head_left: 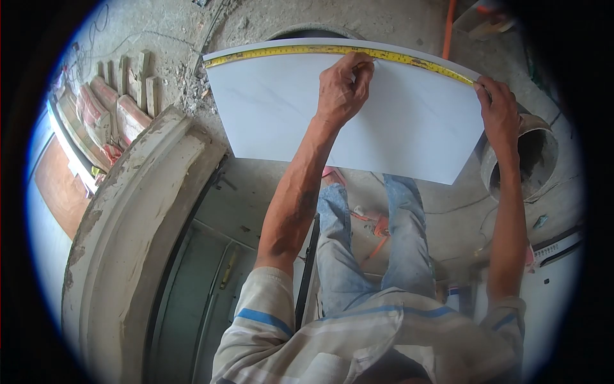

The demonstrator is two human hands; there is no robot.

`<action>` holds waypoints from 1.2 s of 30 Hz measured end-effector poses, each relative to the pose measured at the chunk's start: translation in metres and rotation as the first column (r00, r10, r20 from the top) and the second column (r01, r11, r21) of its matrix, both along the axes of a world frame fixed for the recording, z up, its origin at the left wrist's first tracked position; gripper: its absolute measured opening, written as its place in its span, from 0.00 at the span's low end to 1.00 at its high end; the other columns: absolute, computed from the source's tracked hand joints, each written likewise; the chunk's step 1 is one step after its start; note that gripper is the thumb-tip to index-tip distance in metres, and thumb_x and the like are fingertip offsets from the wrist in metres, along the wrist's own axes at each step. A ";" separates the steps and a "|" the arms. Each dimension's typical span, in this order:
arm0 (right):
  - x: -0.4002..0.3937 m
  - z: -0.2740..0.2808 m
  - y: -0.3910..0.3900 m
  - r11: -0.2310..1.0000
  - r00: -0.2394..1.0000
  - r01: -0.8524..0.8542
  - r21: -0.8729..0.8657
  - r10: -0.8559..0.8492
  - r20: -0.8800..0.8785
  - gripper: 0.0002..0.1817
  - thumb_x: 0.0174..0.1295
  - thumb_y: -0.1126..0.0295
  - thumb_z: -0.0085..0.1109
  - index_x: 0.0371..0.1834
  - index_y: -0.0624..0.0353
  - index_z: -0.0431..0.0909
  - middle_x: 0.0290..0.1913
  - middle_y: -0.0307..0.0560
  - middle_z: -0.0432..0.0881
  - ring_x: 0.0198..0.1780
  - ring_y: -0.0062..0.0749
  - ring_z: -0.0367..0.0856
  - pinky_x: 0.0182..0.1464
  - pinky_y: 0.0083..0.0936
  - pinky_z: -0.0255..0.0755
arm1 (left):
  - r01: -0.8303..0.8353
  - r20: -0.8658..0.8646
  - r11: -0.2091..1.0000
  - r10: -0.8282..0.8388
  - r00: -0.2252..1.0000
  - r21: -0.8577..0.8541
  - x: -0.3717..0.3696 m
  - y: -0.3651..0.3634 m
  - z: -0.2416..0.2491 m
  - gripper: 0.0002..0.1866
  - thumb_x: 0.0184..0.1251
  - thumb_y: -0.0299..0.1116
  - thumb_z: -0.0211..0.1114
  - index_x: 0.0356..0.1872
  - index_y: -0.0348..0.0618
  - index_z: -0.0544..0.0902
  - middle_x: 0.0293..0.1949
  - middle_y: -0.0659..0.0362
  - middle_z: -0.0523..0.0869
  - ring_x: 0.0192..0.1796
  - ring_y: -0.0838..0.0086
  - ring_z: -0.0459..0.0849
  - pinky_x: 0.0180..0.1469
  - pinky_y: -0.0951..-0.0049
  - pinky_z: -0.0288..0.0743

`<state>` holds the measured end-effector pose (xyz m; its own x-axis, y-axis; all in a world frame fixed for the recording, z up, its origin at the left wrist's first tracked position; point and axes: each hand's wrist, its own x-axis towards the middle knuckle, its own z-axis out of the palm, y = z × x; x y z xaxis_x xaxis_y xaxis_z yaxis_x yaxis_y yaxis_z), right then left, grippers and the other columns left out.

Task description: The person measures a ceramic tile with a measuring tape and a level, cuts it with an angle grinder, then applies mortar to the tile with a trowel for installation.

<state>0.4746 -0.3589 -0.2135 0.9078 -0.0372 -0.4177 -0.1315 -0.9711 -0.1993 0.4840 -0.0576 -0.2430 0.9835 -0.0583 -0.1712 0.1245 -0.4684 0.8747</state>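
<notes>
A white tile or panel point(275, 109) with faint grey veining lies in front of me. Along its far edge stretches a yellow tape measure point(288, 50), slightly curved by the lens. My left hand point(345, 86) is closed in a pinch beside the tape, near the middle of that edge; whatever it pinches is too small to make out. At the tape's right end, my right hand point(499, 105) grips the tape against the panel's corner with bent fingers. My legs in jeans point(348, 237) show below the panel.
A round pipe point(521, 157) lies right of the panel. A pale moulded concrete piece point(128, 243) runs along the left, with wooden offcuts point(144, 80) beyond it. An orange-red power tool point(377, 224) rests on the floor between my legs. Rubble point(198, 96) lies near the panel's left corner.
</notes>
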 end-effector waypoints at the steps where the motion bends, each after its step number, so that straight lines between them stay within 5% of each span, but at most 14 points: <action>1: 0.001 -0.001 0.001 1.000 1.000 -0.004 -0.001 0.004 -0.003 0.14 0.71 0.56 0.48 0.53 0.46 0.77 0.49 0.49 0.78 0.53 0.49 0.78 0.52 0.44 0.75 | 0.000 0.000 1.000 0.000 1.000 0.003 0.000 0.001 0.001 0.03 0.61 0.21 0.61 0.36 0.38 0.80 0.26 0.55 0.85 0.27 0.70 0.84 0.30 0.73 0.78; 7: 0.000 -0.001 0.001 0.999 1.000 0.005 -0.033 -0.005 0.004 0.14 0.72 0.56 0.47 0.54 0.46 0.77 0.49 0.48 0.78 0.53 0.48 0.78 0.52 0.45 0.76 | 0.005 0.004 1.000 -0.005 1.000 -0.013 0.000 0.002 -0.002 0.02 0.61 0.22 0.61 0.34 0.37 0.79 0.25 0.55 0.84 0.25 0.69 0.84 0.29 0.71 0.77; 10: 0.003 0.001 0.002 1.000 0.999 0.000 0.003 0.000 -0.034 0.14 0.72 0.57 0.48 0.53 0.46 0.77 0.49 0.49 0.78 0.52 0.48 0.78 0.51 0.45 0.76 | 0.081 -0.099 0.996 -0.077 0.992 0.039 -0.002 0.010 0.005 0.05 0.64 0.27 0.60 0.36 0.37 0.81 0.23 0.59 0.83 0.24 0.77 0.78 0.29 0.76 0.72; 12: 0.003 -0.001 -0.001 1.000 1.000 -0.025 0.013 0.025 -0.004 0.13 0.72 0.58 0.48 0.53 0.46 0.77 0.49 0.49 0.78 0.51 0.49 0.78 0.50 0.45 0.76 | -0.073 -0.550 0.978 -0.047 0.834 -0.195 -0.009 0.022 0.029 0.07 0.63 0.29 0.58 0.30 0.35 0.80 0.21 0.61 0.79 0.25 0.79 0.75 0.27 0.78 0.68; 14: 0.002 -0.002 -0.005 0.999 0.998 -0.045 0.018 0.045 0.035 0.13 0.71 0.58 0.49 0.53 0.47 0.77 0.48 0.50 0.78 0.50 0.49 0.78 0.50 0.44 0.75 | -0.380 -0.587 0.885 0.163 0.793 -0.268 -0.041 0.040 0.033 0.09 0.61 0.29 0.58 0.25 0.35 0.79 0.21 0.62 0.76 0.24 0.81 0.71 0.27 0.80 0.62; 16: 0.003 0.000 -0.007 0.992 0.996 -0.082 0.092 0.078 0.047 0.13 0.70 0.59 0.51 0.50 0.51 0.79 0.46 0.51 0.79 0.47 0.50 0.78 0.50 0.42 0.74 | -0.516 -0.611 0.821 0.281 0.740 -0.246 -0.077 0.062 0.050 0.07 0.61 0.27 0.57 0.25 0.36 0.77 0.21 0.63 0.75 0.23 0.82 0.69 0.27 0.80 0.60; 20: -0.025 0.012 0.007 0.953 0.991 -0.125 0.276 0.107 0.082 0.13 0.69 0.60 0.52 0.47 0.55 0.80 0.43 0.53 0.79 0.46 0.51 0.78 0.50 0.40 0.72 | -0.634 -0.701 0.747 0.344 0.624 -0.199 -0.175 0.100 0.070 0.09 0.68 0.33 0.59 0.29 0.40 0.76 0.22 0.63 0.77 0.23 0.83 0.68 0.27 0.80 0.60; 23: -0.073 0.037 0.037 0.942 0.978 -0.051 0.331 0.114 -0.177 0.13 0.67 0.61 0.54 0.44 0.57 0.81 0.40 0.56 0.78 0.47 0.52 0.78 0.50 0.40 0.70 | -0.617 -0.765 0.776 0.319 0.560 -0.128 -0.246 0.122 0.071 0.11 0.69 0.37 0.60 0.30 0.41 0.78 0.24 0.63 0.79 0.25 0.83 0.71 0.28 0.80 0.61; 27: -0.132 0.032 0.063 0.926 0.973 -0.042 0.374 0.123 -0.196 0.13 0.66 0.60 0.54 0.42 0.58 0.81 0.36 0.54 0.78 0.42 0.50 0.78 0.45 0.40 0.70 | -0.667 -0.756 0.740 0.390 0.527 -0.084 -0.315 0.145 0.076 0.09 0.68 0.35 0.61 0.32 0.40 0.79 0.25 0.63 0.80 0.27 0.83 0.74 0.30 0.81 0.64; 36: -0.186 0.029 0.064 0.974 0.986 -0.009 0.226 0.046 -0.159 0.12 0.66 0.62 0.56 0.43 0.58 0.82 0.37 0.53 0.79 0.43 0.48 0.78 0.46 0.38 0.70 | -0.534 -0.483 0.809 0.376 0.791 -0.244 -0.285 0.180 0.072 0.02 0.62 0.23 0.62 0.33 0.35 0.79 0.28 0.61 0.82 0.29 0.81 0.77 0.35 0.80 0.72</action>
